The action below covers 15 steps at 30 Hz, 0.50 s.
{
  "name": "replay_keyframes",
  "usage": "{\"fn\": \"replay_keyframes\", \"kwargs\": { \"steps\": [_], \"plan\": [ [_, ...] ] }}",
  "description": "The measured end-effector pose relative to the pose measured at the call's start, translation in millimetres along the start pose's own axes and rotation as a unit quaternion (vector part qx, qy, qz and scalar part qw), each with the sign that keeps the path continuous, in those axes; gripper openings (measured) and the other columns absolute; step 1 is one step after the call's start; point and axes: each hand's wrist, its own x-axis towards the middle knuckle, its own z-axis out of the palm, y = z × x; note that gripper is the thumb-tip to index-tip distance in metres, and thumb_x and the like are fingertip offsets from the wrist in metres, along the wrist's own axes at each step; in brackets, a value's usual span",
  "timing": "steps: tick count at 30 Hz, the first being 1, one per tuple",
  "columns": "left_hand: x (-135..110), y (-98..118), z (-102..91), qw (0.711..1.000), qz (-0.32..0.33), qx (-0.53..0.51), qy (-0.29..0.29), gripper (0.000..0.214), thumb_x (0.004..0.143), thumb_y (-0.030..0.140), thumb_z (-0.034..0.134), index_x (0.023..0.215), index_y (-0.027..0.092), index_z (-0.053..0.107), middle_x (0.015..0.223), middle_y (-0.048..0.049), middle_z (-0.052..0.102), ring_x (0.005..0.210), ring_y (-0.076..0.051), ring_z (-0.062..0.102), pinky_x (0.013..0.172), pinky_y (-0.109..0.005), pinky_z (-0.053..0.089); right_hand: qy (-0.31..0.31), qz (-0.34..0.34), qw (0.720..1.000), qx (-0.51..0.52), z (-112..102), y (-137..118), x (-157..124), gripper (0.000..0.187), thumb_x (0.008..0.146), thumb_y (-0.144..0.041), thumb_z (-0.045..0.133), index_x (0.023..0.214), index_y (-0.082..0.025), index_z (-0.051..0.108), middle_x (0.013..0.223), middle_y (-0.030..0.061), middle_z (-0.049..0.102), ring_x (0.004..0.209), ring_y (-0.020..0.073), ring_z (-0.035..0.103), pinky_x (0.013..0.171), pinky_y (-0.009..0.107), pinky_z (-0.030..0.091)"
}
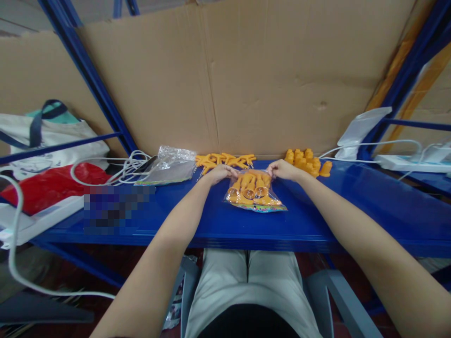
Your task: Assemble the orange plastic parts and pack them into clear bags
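A clear plastic bag (255,190) with several orange plastic pieces inside lies on the blue table in front of me. Its printed, colourful edge faces me. At the bag's far left corner, my left hand (222,173) is closed with its fingers pinching the plastic. My right hand (283,170) pinches the far right corner the same way. Just behind my left hand lies a pile of orange branching pieces (225,160) with small metal chains. Beyond my right hand stands a group of orange cup-like pieces (306,162).
Flat clear bags (169,166) lie left of the pile. White cables (130,171), a red bag (59,183) and a cloth tote bag (56,138) crowd the left. A power strip (412,163) is at the right. Cardboard (246,80) and blue posts (88,70) bound the table.
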Motion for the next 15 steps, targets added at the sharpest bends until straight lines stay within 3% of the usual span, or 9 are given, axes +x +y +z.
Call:
{"fn": "replay_keyframes", "kwargs": {
  "steps": [4,9,15],
  "plan": [
    [3,-2,0.6,0.993,0.031,0.108,0.023,0.019,0.056,0.001,0.051,0.053,0.015,0.063,0.081,-0.0041,0.074,0.088,-0.019,0.067,0.087,-0.034,0.052,-0.028,-0.050,0.993,-0.102,-6,-9,-1,0.024,0.051,-0.001,0.039,0.048,-0.018,0.055,0.049,-0.0049,0.056,0.051,0.0093,0.053,0.058,0.020,0.043],
    [5,-1,1.1,0.974,0.056,0.211,0.055,0.019,0.055,0.004,0.046,0.054,0.015,0.062,0.062,-0.0007,0.066,0.071,-0.016,0.062,0.080,-0.031,0.051,-0.063,-0.036,0.988,-0.136,-9,-13,-4,0.023,0.056,-0.003,0.039,0.053,-0.018,0.056,0.050,-0.0036,0.057,0.048,0.0094,0.054,0.053,0.020,0.043],
    [7,1,1.5,0.960,0.055,0.271,0.043,0.020,0.052,0.004,0.044,0.054,0.015,0.061,0.059,-0.0018,0.063,0.065,-0.016,0.060,0.075,-0.030,0.049,-0.038,-0.051,0.974,-0.216,-5,-12,-2,0.025,0.056,-0.001,0.039,0.052,-0.017,0.057,0.055,-0.0016,0.061,0.050,0.0103,0.054,0.055,0.020,0.042]
  ]
}}
